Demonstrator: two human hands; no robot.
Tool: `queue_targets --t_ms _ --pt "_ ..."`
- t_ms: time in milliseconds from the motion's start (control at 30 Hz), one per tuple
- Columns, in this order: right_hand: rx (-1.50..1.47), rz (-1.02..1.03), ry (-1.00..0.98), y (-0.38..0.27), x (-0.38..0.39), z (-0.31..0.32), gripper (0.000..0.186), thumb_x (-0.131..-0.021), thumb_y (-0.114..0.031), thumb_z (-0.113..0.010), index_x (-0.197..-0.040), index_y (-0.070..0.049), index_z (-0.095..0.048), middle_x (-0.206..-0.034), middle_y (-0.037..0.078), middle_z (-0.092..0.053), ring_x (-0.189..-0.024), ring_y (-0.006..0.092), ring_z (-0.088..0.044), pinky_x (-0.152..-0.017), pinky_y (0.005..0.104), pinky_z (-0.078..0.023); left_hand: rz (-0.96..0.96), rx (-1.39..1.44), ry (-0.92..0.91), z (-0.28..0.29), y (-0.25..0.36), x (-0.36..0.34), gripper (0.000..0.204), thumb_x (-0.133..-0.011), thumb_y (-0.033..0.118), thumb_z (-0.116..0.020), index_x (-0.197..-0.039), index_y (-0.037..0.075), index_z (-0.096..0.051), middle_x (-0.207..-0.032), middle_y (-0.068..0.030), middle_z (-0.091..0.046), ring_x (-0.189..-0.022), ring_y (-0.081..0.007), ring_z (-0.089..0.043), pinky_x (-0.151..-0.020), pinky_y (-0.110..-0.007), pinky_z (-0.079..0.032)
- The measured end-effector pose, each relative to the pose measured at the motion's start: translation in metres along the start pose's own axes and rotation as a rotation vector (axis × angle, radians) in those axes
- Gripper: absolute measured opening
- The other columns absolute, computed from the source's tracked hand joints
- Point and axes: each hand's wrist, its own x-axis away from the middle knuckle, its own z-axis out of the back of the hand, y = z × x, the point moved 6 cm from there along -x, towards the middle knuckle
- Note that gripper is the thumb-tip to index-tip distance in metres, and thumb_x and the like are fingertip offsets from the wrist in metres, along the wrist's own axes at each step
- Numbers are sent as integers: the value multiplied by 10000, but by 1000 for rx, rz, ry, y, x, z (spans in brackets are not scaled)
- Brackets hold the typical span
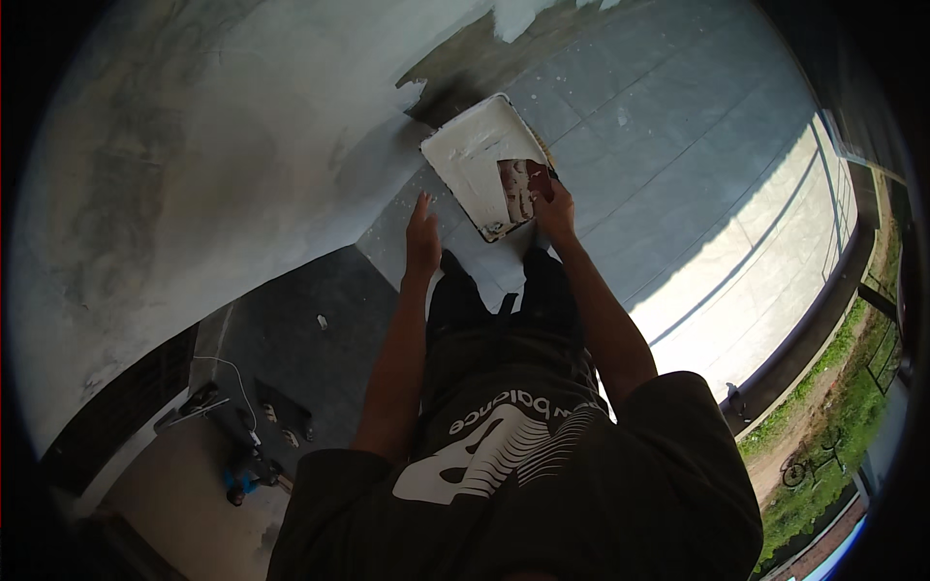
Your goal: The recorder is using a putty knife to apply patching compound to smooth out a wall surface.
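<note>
My right hand [557, 211] grips a wide reddish-brown scraper [516, 190], its blade streaked with white paste. The scraper is over the near right part of a shallow tray [491, 232] coated with white, wet-looking paste. Whether the blade touches the paste, I cannot tell. Left of the tray's near end, my left hand [422, 237] hangs with its fingers stretched out and nothing in it.
A patchy white-and-grey wall [203, 136] rises on the left. Grey floor tiles [668, 107] extend to the right, partly sunlit. A person in blue [237, 481] is at the lower left, near a thin white cable [239, 373]. Outside, a bicycle [809, 465] stands by grass.
</note>
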Motion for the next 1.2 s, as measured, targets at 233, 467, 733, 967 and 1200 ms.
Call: queue_targets --t_ms 233,467,733,967,1200 --pt "111 49 -157 32 -48 -31 276 -808 -92 -657 -1076 -32 -645 -975 211 -694 -949 407 -668 -827 451 -523 179 120 27 -31 -27 19 576 -997 165 -344 -1530 -30 -240 -1547 -206 -367 -1455 -284 -317 -1170 -357 -216" --pt "81 66 -280 56 -86 -104 291 -806 -60 -637 -1092 -14 -639 -993 224 -694 -961 402 -674 -832 440 -534 205 133 98 -53 -71 -18 586 -978 157 -351 -1519 -43 -250 -1547 -223 -350 -1452 -307 -312 -1174 -362 -218" --pt "108 118 -260 71 -108 -166 261 -821 -50 -625 -1078 -10 -640 -985 218 -701 -954 399 -680 -836 444 -537 193 128 146 -71 -120 -67 596 -955 148 -358 -1506 -58 -260 -1547 -243 -330 -1449 -334 -306 -1179 -368 -220" --pt "21 129 -225 78 -114 -193 242 -835 -7 -607 -1076 -7 -629 -966 197 -714 -931 372 -699 -820 418 -547 150 118 171 -74 -129 -91 605 -935 140 -364 -1495 -71 -270 -1547 -260 -312 -1447 -357 -300 -1183 -373 -221" --pt "51 140 -187 78 -109 -202 237 -835 -10 -611 -1071 -18 -631 -956 192 -716 -915 368 -703 -804 421 -550 99 115 177 -72 -124 -105 612 -918 129 -358 -1489 -76 -274 -1540 -267 -315 -1439 -366 -310 -1182 -378 -231"
